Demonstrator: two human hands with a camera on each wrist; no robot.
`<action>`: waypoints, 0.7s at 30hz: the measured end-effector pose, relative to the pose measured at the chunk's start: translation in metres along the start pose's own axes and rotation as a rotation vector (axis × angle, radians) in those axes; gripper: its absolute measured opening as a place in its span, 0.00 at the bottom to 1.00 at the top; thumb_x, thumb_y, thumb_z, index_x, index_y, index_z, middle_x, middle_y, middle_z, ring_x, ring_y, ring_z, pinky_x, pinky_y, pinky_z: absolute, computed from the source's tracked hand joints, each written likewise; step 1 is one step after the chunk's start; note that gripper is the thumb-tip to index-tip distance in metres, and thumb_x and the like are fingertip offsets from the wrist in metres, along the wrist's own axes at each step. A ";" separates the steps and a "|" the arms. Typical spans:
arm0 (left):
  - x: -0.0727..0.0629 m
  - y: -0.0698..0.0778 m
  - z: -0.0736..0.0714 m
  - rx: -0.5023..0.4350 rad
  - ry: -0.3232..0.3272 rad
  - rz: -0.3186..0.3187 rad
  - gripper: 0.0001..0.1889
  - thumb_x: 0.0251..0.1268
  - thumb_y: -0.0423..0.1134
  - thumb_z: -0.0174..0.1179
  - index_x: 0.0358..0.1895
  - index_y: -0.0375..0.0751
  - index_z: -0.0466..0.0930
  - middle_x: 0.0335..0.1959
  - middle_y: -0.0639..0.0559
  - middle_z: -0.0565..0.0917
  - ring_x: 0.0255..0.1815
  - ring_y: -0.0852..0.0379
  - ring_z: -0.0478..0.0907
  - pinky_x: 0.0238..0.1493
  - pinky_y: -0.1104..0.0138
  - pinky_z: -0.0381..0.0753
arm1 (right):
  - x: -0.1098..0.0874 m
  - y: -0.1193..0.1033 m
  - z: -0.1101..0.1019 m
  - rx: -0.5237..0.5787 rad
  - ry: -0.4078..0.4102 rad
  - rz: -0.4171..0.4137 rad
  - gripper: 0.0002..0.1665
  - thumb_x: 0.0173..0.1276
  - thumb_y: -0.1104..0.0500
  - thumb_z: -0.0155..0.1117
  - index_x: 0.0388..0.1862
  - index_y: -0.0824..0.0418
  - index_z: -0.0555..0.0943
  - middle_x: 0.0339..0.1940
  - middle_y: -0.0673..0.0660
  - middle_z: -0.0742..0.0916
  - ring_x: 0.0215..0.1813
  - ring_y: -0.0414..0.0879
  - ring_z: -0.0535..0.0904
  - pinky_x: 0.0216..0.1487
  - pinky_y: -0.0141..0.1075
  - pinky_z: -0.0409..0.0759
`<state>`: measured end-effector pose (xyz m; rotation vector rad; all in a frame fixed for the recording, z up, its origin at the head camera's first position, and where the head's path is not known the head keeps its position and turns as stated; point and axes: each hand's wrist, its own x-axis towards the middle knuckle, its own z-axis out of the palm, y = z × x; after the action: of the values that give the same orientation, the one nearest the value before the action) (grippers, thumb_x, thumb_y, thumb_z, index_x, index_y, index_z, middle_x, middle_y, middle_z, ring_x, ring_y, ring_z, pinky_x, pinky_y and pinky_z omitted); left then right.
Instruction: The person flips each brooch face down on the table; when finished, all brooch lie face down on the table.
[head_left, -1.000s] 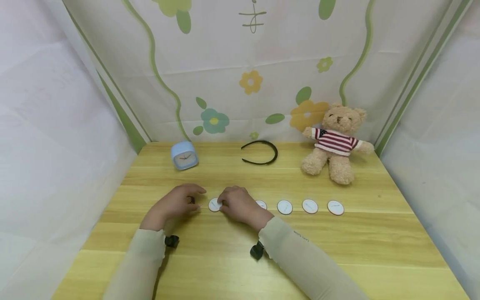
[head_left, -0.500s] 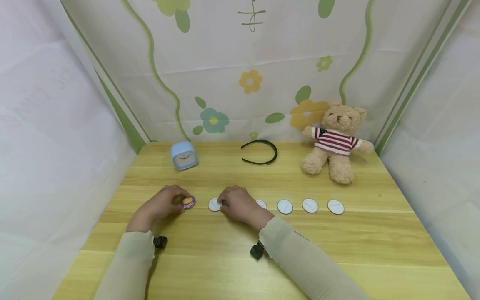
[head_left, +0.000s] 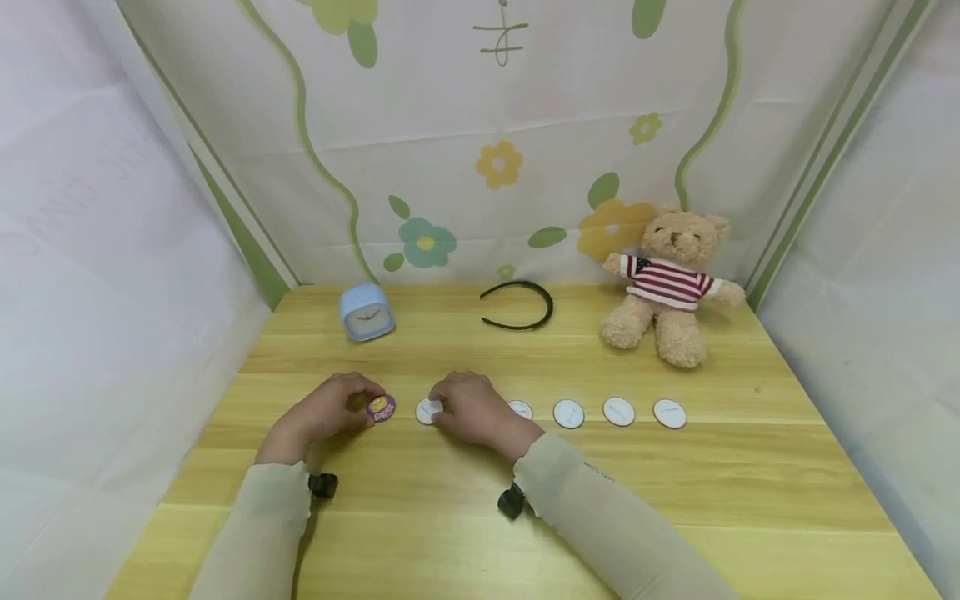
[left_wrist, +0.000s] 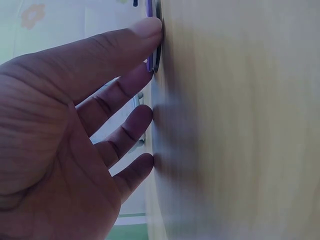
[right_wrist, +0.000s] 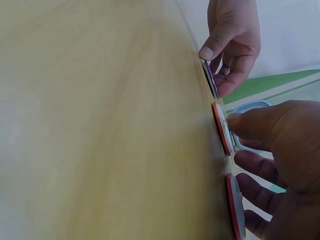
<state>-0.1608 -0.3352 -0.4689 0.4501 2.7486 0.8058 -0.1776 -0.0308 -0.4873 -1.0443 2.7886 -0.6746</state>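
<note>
In the head view, my left hand (head_left: 324, 414) pinches a round button badge (head_left: 382, 407) by its edges, thumb at the near side and a finger at the far side. That badge lies purple face up with a yellow cartoon figure. My right hand (head_left: 471, 408) has thumb and index finger at the right edge of a second badge (head_left: 425, 411), white back up. The right wrist view shows the thumb against this orange-edged badge (right_wrist: 221, 127), flat on the table. A red-edged badge (right_wrist: 234, 207) lies under the other fingers.
More white-backed badges, such as one (head_left: 568, 413), continue the row rightward. Behind stand a blue alarm clock (head_left: 367, 312), a black headband (head_left: 546, 304) and a teddy bear (head_left: 671, 287) in a striped sweater. White printed curtains enclose the wooden table (head_left: 465, 542).
My left hand has moved left, and the badge's purple face now shows; the badge has since shifted slightly right and turned. My right hand's fingers have opened a little at the white-backed badge.
</note>
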 end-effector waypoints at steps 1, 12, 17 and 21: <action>0.000 0.001 0.000 -0.001 0.000 0.007 0.20 0.68 0.34 0.75 0.62 0.47 0.89 0.64 0.46 0.87 0.71 0.37 0.76 0.76 0.36 0.71 | 0.001 -0.002 0.001 0.005 0.006 0.003 0.19 0.78 0.47 0.72 0.63 0.51 0.89 0.59 0.49 0.91 0.63 0.48 0.84 0.71 0.52 0.78; 0.002 0.002 0.003 -0.029 -0.018 -0.001 0.21 0.68 0.35 0.76 0.62 0.50 0.88 0.64 0.47 0.86 0.71 0.38 0.76 0.75 0.35 0.71 | 0.025 -0.025 0.011 -0.002 -0.038 0.012 0.26 0.74 0.48 0.75 0.68 0.48 0.86 0.67 0.48 0.89 0.75 0.51 0.80 0.81 0.52 0.70; 0.001 0.001 0.002 -0.019 -0.014 0.004 0.20 0.68 0.36 0.76 0.62 0.51 0.89 0.65 0.46 0.86 0.73 0.37 0.76 0.77 0.34 0.70 | 0.035 -0.034 0.020 -0.022 -0.065 0.027 0.26 0.74 0.48 0.75 0.69 0.47 0.85 0.67 0.48 0.89 0.72 0.51 0.81 0.78 0.52 0.72; 0.002 0.000 0.002 -0.019 -0.015 0.014 0.19 0.68 0.36 0.76 0.61 0.51 0.89 0.65 0.46 0.86 0.72 0.37 0.77 0.76 0.35 0.70 | 0.042 -0.041 0.026 -0.081 -0.039 0.002 0.20 0.74 0.47 0.75 0.63 0.45 0.88 0.61 0.45 0.91 0.61 0.48 0.82 0.69 0.50 0.77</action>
<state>-0.1621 -0.3337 -0.4705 0.4701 2.7240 0.8282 -0.1789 -0.0945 -0.4900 -1.0566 2.8044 -0.5389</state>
